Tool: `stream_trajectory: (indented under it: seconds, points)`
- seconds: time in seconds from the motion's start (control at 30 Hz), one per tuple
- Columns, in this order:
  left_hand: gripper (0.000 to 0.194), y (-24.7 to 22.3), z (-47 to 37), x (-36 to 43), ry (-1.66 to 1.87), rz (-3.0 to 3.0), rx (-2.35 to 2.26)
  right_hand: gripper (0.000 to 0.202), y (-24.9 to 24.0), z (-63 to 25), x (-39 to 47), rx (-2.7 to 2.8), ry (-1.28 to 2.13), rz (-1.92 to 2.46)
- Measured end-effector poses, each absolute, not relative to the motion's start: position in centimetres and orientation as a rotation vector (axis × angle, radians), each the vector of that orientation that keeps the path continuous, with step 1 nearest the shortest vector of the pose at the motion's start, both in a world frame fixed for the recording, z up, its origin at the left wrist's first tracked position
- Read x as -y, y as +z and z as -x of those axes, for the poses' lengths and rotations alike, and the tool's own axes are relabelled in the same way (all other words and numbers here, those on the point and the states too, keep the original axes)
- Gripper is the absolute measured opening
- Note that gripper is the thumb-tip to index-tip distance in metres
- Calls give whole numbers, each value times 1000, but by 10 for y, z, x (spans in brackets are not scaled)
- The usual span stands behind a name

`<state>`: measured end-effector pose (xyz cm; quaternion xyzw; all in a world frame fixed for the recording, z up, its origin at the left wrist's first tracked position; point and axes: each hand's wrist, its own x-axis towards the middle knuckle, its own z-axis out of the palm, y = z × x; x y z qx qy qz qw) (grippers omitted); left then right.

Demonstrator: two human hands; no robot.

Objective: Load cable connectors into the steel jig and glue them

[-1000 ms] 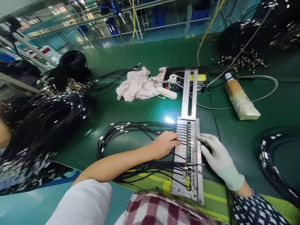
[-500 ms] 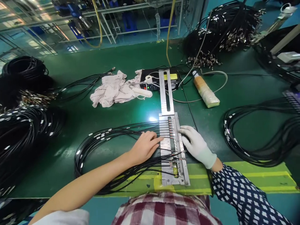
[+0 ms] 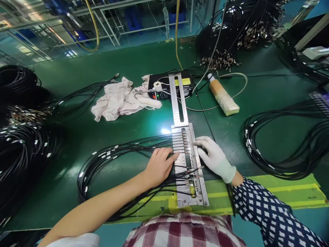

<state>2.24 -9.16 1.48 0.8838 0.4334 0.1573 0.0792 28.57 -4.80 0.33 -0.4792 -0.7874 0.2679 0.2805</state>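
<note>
A slotted metal fixture (image 3: 180,202) lies lengthwise before me, with black cables (image 3: 113,151) laid side by side across it and their metal ends along its slot. My bare left hand (image 3: 159,166) rests at the fixture's left edge, index finger and thumb near the cables; what its fingers hold, if anything, is too small to tell. My right hand (image 3: 214,158), in a white glove, touches the right rail of the fixture with its fingertips, fingers apart and nothing in them. More cables run beneath my left hand to the lower part of the fixture.
Behind the fixture is a black control box (image 3: 159,80) with a crumpled cloth (image 3: 115,99) on its left. A wrapped bottle (image 3: 223,96) lies at the right. Cable coils (image 3: 28,147) fill the left side; another coil (image 3: 254,147) lies right, and a cable heap (image 3: 218,44) at the back.
The view has shifted slightly. My left hand's index finger has drawn back a little and its fingers sit closer to the upper cables. My right hand stays at the rail.
</note>
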Motion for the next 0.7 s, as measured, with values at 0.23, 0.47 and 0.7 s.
stream_trajectory:
  seconds: [0.23, 0.47, 0.7]
  points:
    - [22, 22, -9, 98, 441, -2442, -1074, 25, 6, -286, 49, 2136, 731, 1262]
    - [28, 18, -9, 87, 619, -2524, -1097, 25, 7, -286, 49, 2123, 755, 1277]
    - [29, 17, -8, 74, 532, -2531, -1063, 23, 9, -285, 49, 2091, 777, 1270]
